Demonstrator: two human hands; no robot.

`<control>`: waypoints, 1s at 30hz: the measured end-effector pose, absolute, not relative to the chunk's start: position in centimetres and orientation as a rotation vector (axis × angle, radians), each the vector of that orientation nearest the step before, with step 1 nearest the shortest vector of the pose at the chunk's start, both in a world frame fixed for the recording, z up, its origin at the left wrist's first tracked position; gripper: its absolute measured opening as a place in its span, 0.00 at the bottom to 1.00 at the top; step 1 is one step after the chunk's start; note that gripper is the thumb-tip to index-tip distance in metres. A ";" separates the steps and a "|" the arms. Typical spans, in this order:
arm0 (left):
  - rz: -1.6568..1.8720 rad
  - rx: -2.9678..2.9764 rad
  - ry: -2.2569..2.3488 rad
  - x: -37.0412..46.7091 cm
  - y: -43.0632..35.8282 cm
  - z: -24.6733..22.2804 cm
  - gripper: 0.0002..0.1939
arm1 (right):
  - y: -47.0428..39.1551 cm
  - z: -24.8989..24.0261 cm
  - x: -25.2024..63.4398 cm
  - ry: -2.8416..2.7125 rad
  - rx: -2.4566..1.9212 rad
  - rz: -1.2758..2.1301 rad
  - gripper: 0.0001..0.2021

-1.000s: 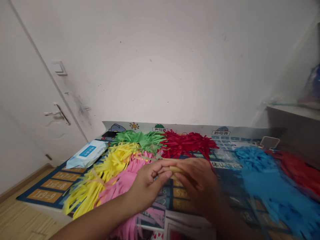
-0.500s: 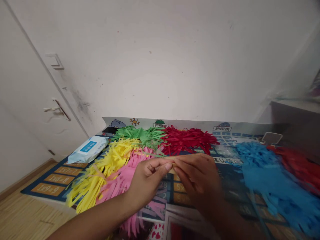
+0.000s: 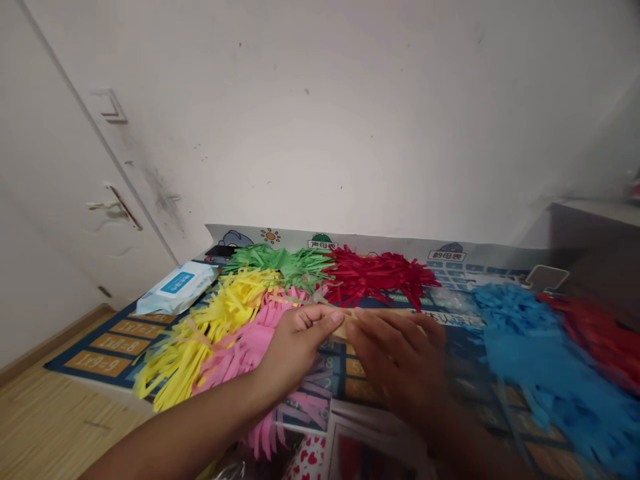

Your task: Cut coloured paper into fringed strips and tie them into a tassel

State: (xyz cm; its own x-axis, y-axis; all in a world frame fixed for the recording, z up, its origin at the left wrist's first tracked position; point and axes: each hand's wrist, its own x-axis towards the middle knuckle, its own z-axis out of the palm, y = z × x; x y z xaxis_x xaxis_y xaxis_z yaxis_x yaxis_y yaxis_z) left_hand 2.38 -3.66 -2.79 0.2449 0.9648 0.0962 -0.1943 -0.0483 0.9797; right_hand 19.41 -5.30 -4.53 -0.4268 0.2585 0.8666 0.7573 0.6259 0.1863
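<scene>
Both hands pinch a thin tan strip (image 3: 350,325) between them: left hand (image 3: 295,347) and right hand (image 3: 400,363) each grip one end, just above the printed mat (image 3: 125,330), beside pink paper strips (image 3: 245,357) and yellow paper strips (image 3: 210,327).

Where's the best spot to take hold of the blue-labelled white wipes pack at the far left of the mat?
Grip the white soft wipes pack across its narrow width near the middle, coming from above. It lies flat and angled on the printed mat, long sides exposed and apart from the yellow paper strips, so fingers should fit on both sides.
</scene>
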 end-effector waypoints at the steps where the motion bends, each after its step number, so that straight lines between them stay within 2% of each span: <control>1: 1.159 1.233 0.862 2.3 -3.5 -2.9 0.14 | -5.6 -4.7 19.4 -1.964 -0.807 -0.691 0.12; 5: 1.222 1.259 0.948 1.5 -2.7 -3.5 0.15 | -6.7 -5.5 20.9 -1.918 -0.787 -0.480 0.13; 6: 1.230 1.292 0.967 1.3 -2.5 -3.6 0.15 | -6.7 -5.5 21.6 -1.923 -0.835 -0.409 0.17; 9: 1.241 1.493 1.017 1.0 -2.3 -3.9 0.14 | -5.7 -5.2 23.4 -1.980 -1.086 -0.094 0.41; 10: 1.249 1.566 1.027 1.0 -2.3 -4.0 0.13 | -5.3 -5.1 23.8 -2.000 -1.131 0.008 0.46; 14: 1.280 1.728 1.025 1.0 -2.6 -4.5 0.11 | -4.6 -5.3 24.3 -2.032 -1.144 0.230 0.48; 18: 1.359 1.860 1.108 0.0 -3.2 -5.0 0.10 | -4.7 -6.4 25.5 -1.853 -1.184 0.366 0.60; 22: 1.422 1.954 1.119 -1.0 -3.6 -5.5 0.09 | -4.8 -7.4 26.3 -1.549 -1.202 0.505 0.54; 27: 1.430 1.862 1.169 -1.4 -3.8 -6.2 0.10 | -5.9 -7.3 25.1 -1.363 -0.892 0.753 0.47; 30: 1.411 1.685 1.106 -1.3 -4.0 -6.6 0.12 | -6.6 -7.3 24.7 -1.430 -0.915 0.682 0.43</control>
State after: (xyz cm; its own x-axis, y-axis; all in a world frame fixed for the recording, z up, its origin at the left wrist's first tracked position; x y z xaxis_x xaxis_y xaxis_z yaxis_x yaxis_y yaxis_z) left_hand -1.31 -4.03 -6.64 0.0562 0.9082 0.4148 0.1859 -0.4177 0.8894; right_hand 24.74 -6.58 -7.35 0.0579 0.8514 0.5213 0.1302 0.5113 -0.8495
